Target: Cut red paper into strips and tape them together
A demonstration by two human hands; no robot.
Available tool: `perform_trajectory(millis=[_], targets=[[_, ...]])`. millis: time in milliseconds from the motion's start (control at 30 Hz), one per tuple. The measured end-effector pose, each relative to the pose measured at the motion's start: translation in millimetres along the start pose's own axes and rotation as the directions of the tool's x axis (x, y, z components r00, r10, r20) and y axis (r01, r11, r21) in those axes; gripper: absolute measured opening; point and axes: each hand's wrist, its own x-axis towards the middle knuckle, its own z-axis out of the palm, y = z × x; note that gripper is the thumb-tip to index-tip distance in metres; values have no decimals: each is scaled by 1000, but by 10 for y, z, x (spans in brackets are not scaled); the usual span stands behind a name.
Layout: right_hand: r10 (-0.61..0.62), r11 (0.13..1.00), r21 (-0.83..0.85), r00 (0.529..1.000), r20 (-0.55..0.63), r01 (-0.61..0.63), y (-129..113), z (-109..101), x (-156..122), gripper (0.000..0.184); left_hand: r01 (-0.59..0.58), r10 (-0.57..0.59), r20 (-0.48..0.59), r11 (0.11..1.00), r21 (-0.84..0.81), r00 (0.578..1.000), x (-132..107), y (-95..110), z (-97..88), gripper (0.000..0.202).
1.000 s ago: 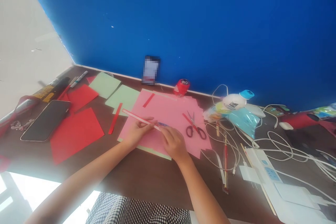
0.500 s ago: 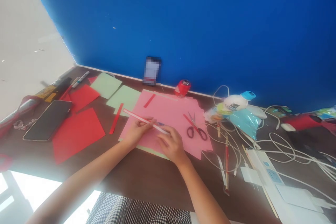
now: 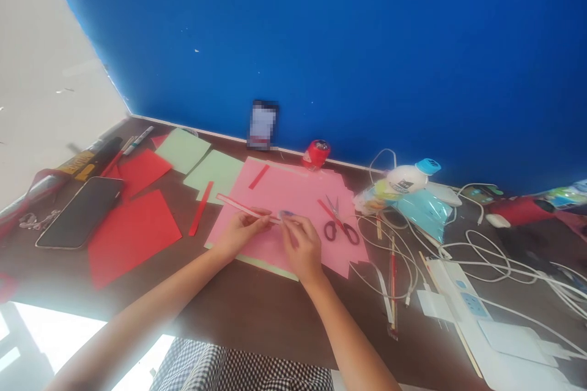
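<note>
Between the finger and thumb of my left hand (image 3: 242, 233) is a narrow red paper strip with a white band along it (image 3: 233, 202), slanting above the pink paper (image 3: 332, 259). My right hand (image 3: 302, 247) pinches the strip's right end, fingertips close to those of the left. A small bluish thing shows by the right fingertips, too blurred to name. Dark-handled scissors (image 3: 340, 227) lie part-open on the pink paper, right of my hands, with a thin red strip across them. Another short red strip (image 3: 259, 176) rests on the paper's upper left.
Left are red sheets (image 3: 137, 235), pale green sheets (image 3: 217, 171), a phone (image 3: 80, 212) and another red strip (image 3: 200, 209). A red round container (image 3: 316, 154) and an upright phone (image 3: 263, 124) stand behind. A bottle (image 3: 408, 180), tangled white cables and a power strip (image 3: 461, 299) occupy the right.
My right hand has moved slightly left along the strip, its fingers closing over the right end, where a white length stuck out before. My left hand keeps its grip.
</note>
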Motion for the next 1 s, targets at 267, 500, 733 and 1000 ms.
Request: perform_trajectory(millis=[267, 500, 733, 1000], targets=[[-166, 975, -155, 986, -27, 160, 13, -48, 14, 15, -370, 467, 69, 593, 715, 882, -92, 16, -75, 28], [-286, 944, -158, 957, 44, 289, -85, -57, 1, 19, -569, 584, 347, 250, 783, 734, 22, -60, -55, 25], [-251, 956, -153, 968, 22, 252, -68, -42, 9, 22, -571, 562, 377, 219, 791, 736, 15, -106, -88, 19], [-197, 976, -88, 979, 49, 200, -71, -23, -1, 17, -543, 530, 387, 174, 821, 755, -16, -45, -36, 15]])
